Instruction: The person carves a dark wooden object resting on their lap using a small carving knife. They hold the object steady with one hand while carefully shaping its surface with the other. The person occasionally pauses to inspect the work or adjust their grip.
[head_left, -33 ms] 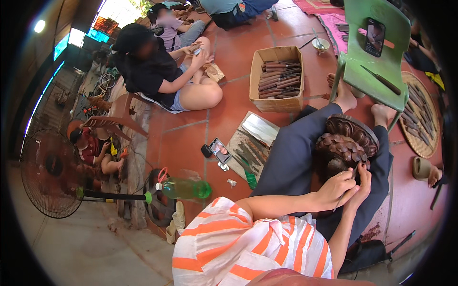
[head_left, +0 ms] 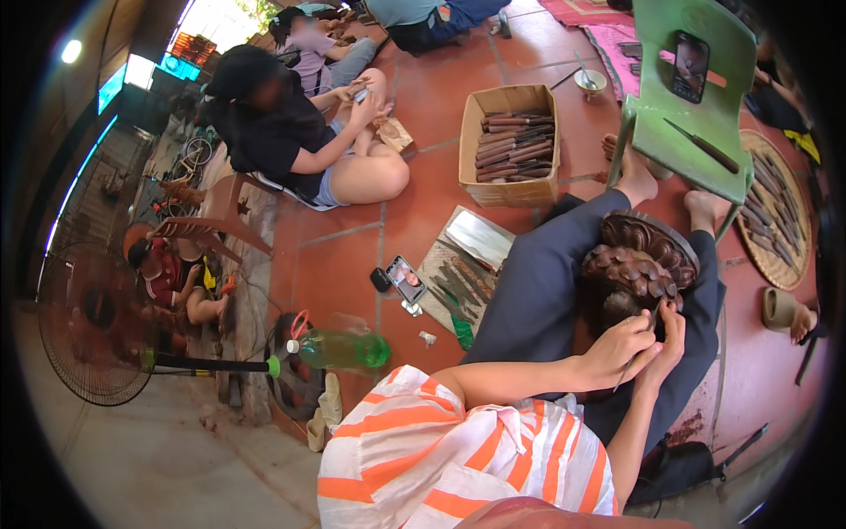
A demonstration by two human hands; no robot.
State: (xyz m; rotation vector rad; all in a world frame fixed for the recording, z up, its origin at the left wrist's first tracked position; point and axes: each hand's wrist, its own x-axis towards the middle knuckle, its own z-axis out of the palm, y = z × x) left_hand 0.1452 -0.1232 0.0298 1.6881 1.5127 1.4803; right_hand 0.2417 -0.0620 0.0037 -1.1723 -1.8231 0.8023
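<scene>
A dark brown wooden carving (head_left: pixel 633 267) with rows of overlapping petals rests between my legs. At its near side my left hand (head_left: pixel 619 348) is closed, and a thin, dark carving tool (head_left: pixel 624 374) sticks out below its fingers. Right beside it, my right hand (head_left: pixel 667 351) is also closed, fingertips pinched together against the carving's near edge. The tool's tip and the spot where it meets the wood are hidden by my fingers. Whether the right fingers also grip the tool is not plain.
Left of my leg, several carving tools (head_left: pixel 463 286) lie on a mat by a phone (head_left: pixel 405 280). A green bottle (head_left: pixel 348 349) lies nearby. Ahead stand a cardboard box (head_left: pixel 508 192) of tools and a green chair (head_left: pixel 674 132). A co-worker (head_left: pixel 273 123) sits at the left near a fan (head_left: pixel 97 322).
</scene>
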